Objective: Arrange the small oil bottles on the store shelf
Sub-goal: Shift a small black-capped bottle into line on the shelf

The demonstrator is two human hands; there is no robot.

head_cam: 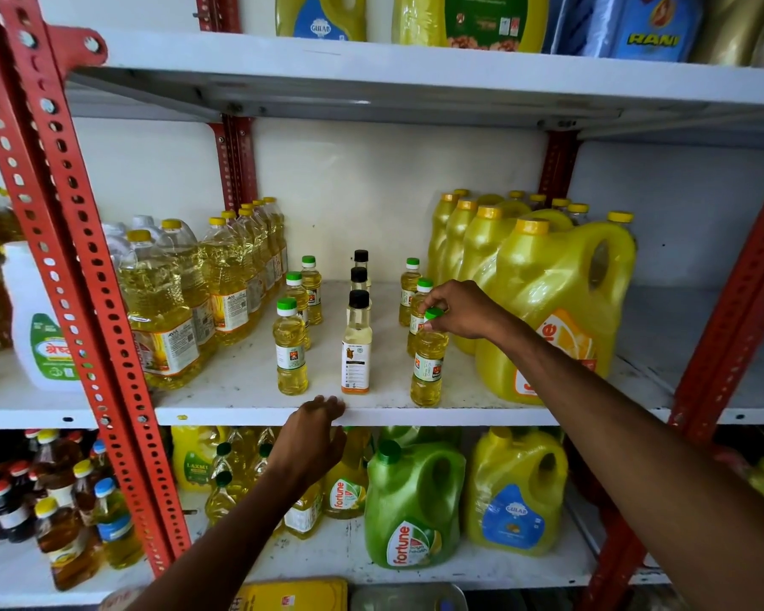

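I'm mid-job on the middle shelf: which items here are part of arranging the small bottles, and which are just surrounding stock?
Job items:
- front right green-capped bottle, gripped at the cap by the right hand
- left green-capped row
- black-capped centre row
- left hand at the shelf edge

Surrounding stock:
- large yellow jugs
- big clear oil bottles
- green jug below

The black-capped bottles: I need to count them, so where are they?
Three black-capped bottles stand in a front-to-back line mid-shelf, between two rows of green-capped bottles.
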